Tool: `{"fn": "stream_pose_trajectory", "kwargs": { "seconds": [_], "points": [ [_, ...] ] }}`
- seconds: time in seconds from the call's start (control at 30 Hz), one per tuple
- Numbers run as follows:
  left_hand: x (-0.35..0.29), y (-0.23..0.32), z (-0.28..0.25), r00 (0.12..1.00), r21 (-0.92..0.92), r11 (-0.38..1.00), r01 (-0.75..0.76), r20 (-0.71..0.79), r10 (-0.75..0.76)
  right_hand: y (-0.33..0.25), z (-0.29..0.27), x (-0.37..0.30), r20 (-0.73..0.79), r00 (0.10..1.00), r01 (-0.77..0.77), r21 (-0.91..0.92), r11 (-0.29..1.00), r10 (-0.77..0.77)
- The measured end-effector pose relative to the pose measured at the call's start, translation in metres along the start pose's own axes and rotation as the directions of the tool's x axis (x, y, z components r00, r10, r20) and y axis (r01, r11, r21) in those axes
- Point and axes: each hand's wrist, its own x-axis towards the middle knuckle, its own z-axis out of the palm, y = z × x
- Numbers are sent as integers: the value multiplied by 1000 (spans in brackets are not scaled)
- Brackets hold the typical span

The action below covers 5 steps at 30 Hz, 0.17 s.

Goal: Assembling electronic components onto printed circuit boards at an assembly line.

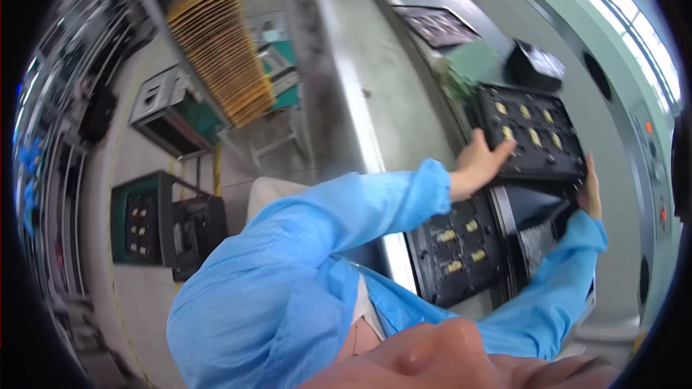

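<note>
A black tray (522, 155) with rows of small pale-yellow parts is tilted in front of me at the right. My left hand (481, 163) grips its near left edge, thumb stretched over the top face beside the yellow parts. At the right edge, my right hand (591, 189) holds the tray's near corner; most of those fingers are hidden. Closer to my body lies a second black tray (472, 274) with similar yellow parts, below the held one. Between the two, a dark open-looking holder with a metal edge (504, 210) is partly covered by my right arm.
Behind the held tray stand a black box (535, 65), a green sheet (472, 62) and a tray of small pieces (440, 27). A metal rail (360, 122) runs along the bench. To the left are stacked yellow-brown racks (220, 50) and a floor-standing black fixture (191, 223).
</note>
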Motion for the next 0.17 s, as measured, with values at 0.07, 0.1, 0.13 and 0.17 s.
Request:
{"fn": "stream_pose_trajectory", "kwargs": {
  "seconds": [0.07,0.1,0.13,0.17],
  "points": [
    [8,-3,15,999,120,992,33,0,-34,7,-41,50,84,995,57,-51,997,-53],
    [5,2,31,1000,150,989,-7,17,5,8,-79,76,244,967,84,-36,996,-73],
    [-7,11,51,995,153,988,-33,94,19,26,-152,96,397,848,433,-136,891,-351],
    [-19,11,76,982,95,993,-73,183,54,39,-230,92,441,814,470,-120,874,-377]
  ]
}}
